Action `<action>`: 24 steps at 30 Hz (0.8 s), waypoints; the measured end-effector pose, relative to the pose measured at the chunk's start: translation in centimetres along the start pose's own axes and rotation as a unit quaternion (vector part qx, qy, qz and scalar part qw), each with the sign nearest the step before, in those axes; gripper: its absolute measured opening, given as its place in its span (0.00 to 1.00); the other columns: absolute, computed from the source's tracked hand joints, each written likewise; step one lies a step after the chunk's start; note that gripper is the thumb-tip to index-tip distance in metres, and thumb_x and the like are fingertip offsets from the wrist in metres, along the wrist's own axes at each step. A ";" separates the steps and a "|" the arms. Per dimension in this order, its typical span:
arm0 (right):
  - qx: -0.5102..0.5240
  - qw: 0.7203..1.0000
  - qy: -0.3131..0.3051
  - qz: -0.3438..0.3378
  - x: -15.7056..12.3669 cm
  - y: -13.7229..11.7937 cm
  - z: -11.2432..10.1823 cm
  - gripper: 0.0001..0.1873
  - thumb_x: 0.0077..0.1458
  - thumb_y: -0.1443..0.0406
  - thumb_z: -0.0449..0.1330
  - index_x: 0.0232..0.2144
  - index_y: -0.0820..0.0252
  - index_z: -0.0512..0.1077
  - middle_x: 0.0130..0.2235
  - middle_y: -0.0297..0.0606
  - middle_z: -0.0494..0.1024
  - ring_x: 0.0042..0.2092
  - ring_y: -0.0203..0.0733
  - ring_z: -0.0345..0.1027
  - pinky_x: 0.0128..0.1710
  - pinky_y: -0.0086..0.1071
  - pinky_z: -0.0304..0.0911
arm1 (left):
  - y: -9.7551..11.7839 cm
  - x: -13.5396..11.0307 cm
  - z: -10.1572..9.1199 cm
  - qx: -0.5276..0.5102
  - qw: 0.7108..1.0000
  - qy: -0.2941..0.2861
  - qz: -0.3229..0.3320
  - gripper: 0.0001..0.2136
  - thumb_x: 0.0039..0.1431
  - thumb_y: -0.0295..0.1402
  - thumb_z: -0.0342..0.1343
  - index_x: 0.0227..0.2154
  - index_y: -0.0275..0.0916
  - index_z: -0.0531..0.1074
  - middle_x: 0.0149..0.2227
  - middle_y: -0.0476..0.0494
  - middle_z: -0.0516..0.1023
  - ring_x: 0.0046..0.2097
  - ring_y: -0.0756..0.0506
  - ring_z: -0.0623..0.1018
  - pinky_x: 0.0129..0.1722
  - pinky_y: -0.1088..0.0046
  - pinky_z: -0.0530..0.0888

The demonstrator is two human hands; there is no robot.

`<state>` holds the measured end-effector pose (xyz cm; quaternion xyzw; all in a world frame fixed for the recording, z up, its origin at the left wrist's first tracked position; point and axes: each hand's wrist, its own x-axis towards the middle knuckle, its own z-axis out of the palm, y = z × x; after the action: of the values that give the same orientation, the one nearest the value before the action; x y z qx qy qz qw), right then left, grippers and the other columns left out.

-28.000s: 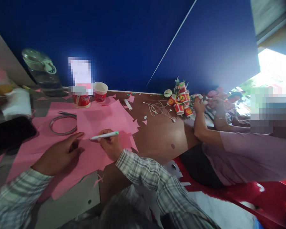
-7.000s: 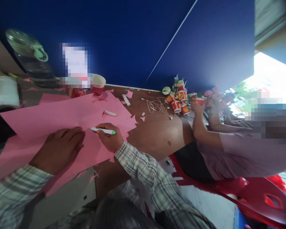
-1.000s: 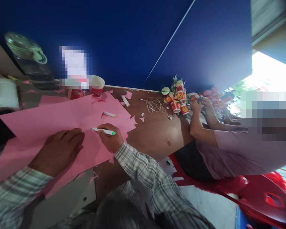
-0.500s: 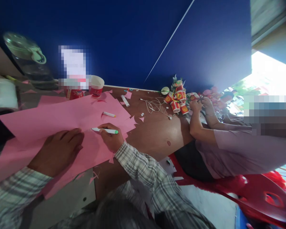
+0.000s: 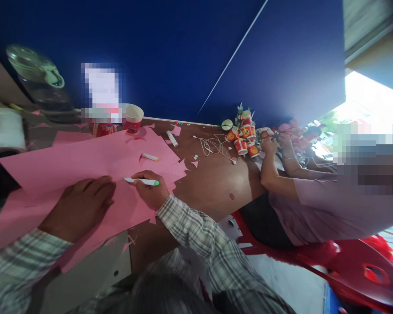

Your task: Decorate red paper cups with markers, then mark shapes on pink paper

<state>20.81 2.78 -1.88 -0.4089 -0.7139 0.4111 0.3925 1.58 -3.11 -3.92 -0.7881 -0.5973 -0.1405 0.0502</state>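
Observation:
Large sheets of pink paper (image 5: 85, 159) lie overlapping on the brown table (image 5: 203, 187). My left hand (image 5: 81, 207) rests flat on the paper, its fingers stretched out. Between the thumb and fingers of my right hand (image 5: 152, 189) is a white marker pen (image 5: 144, 181) with a green end. Its tip points left and meets the paper, just right of my left fingertips. Just beyond my right hand, a white cap-like piece with a yellow-orange end (image 5: 149, 157) lies on the pink sheet.
Paper cups (image 5: 133, 118), a glue stick (image 5: 172, 138) and a water bottle (image 5: 41, 83) stand or lie toward the blue partition (image 5: 170, 56). A tangled white cable (image 5: 212, 144) and decorated red cups (image 5: 245, 133) lie rightward. Another person's hands (image 5: 275, 144) work beyond them.
My right hand and the marker pen have shifted slightly left and down over the paper. My left hand stays in place.

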 end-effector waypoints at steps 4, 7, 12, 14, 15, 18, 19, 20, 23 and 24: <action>0.001 1.000 -0.001 0.004 0.1 -0.1 -0.1 0.09 0.52 0.67 0.54 0.35 0.62 0.73 0.34 0.39 0.76 0.35 0.37 0.69 0.38 0.28 0.65 | 0.1 -0.1 -0.1 0.003 1.000 -0.003 0.004 0.21 0.47 0.42 0.39 0.42 0.44 0.65 0.51 0.42 0.66 0.52 0.40 0.62 0.49 0.56 0.58; 0.006 1.000 -0.001 0.005 0.1 -0.2 -0.2 0.10 0.51 0.68 0.54 0.35 0.63 0.73 0.34 0.39 0.76 0.32 0.35 0.67 0.36 0.28 0.64 | 0.3 0.0 -0.3 0.001 1.000 -0.007 0.000 0.21 0.47 0.41 0.39 0.43 0.43 0.65 0.51 0.43 0.66 0.52 0.41 0.62 0.49 0.56 0.59; 0.020 0.999 -0.001 0.027 0.1 -0.1 -0.2 0.10 0.51 0.67 0.54 0.35 0.63 0.73 0.32 0.38 0.75 0.28 0.33 0.63 0.32 0.27 0.62 | 0.2 0.1 -0.3 0.002 1.000 -0.009 0.002 0.20 0.46 0.41 0.40 0.42 0.44 0.65 0.51 0.43 0.67 0.51 0.41 0.62 0.49 0.56 0.58; 0.036 0.999 0.003 0.040 0.2 -0.3 -0.3 0.10 0.52 0.66 0.54 0.35 0.63 0.73 0.32 0.37 0.75 0.28 0.33 0.63 0.31 0.27 0.62 | 0.1 0.0 -0.2 0.010 1.000 -0.009 0.004 0.20 0.46 0.41 0.40 0.42 0.43 0.65 0.51 0.42 0.67 0.51 0.40 0.62 0.49 0.56 0.58; 0.046 0.998 0.006 0.049 0.2 -0.4 -0.4 0.10 0.52 0.65 0.54 0.35 0.63 0.73 0.31 0.37 0.75 0.28 0.33 0.63 0.31 0.27 0.62 | 0.1 0.0 -0.1 0.013 1.000 -0.009 0.006 0.20 0.46 0.41 0.40 0.42 0.43 0.65 0.51 0.42 0.67 0.51 0.40 0.63 0.49 0.55 0.58; 0.068 0.996 0.014 0.064 0.3 -0.9 -0.6 0.11 0.52 0.65 0.53 0.35 0.64 0.72 0.33 0.38 0.75 0.30 0.34 0.65 0.34 0.27 0.64 | 0.0 -0.1 0.0 0.014 1.000 -0.007 0.007 0.20 0.46 0.41 0.40 0.42 0.43 0.65 0.50 0.42 0.67 0.51 0.40 0.62 0.49 0.56 0.59; 0.068 0.996 0.013 0.062 0.3 -0.9 -0.5 0.11 0.52 0.65 0.53 0.35 0.64 0.72 0.33 0.38 0.75 0.31 0.35 0.66 0.35 0.27 0.64 | 0.0 -0.1 -0.1 0.013 1.000 -0.006 0.007 0.21 0.46 0.41 0.40 0.42 0.43 0.65 0.51 0.42 0.67 0.51 0.40 0.62 0.49 0.56 0.59; 0.066 0.996 0.011 0.059 0.2 -0.9 -0.5 0.11 0.52 0.65 0.53 0.36 0.64 0.72 0.34 0.39 0.75 0.32 0.35 0.66 0.35 0.27 0.64 | 0.1 -0.1 -0.1 0.011 1.000 -0.005 0.006 0.21 0.46 0.41 0.40 0.42 0.43 0.65 0.51 0.42 0.66 0.51 0.40 0.62 0.49 0.56 0.59; 0.053 0.997 0.004 0.048 0.2 -0.6 -0.2 0.12 0.53 0.64 0.53 0.37 0.63 0.72 0.34 0.39 0.75 0.31 0.35 0.66 0.33 0.27 0.64 | 0.2 0.0 -0.3 0.005 1.000 -0.004 0.001 0.20 0.46 0.42 0.39 0.42 0.44 0.65 0.51 0.44 0.66 0.52 0.41 0.62 0.49 0.56 0.59; 0.046 0.998 0.001 0.043 0.1 -0.4 -0.1 0.12 0.53 0.64 0.53 0.37 0.63 0.72 0.34 0.39 0.75 0.31 0.35 0.66 0.33 0.27 0.64 | 0.3 0.0 -0.4 0.002 1.000 -0.004 0.000 0.20 0.46 0.42 0.39 0.42 0.44 0.65 0.51 0.44 0.66 0.52 0.41 0.62 0.49 0.56 0.59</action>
<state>20.76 2.81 -1.47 -0.4213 -0.6755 0.4594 0.3939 1.77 -3.28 -3.54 -0.7884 -0.5980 -0.1359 0.0496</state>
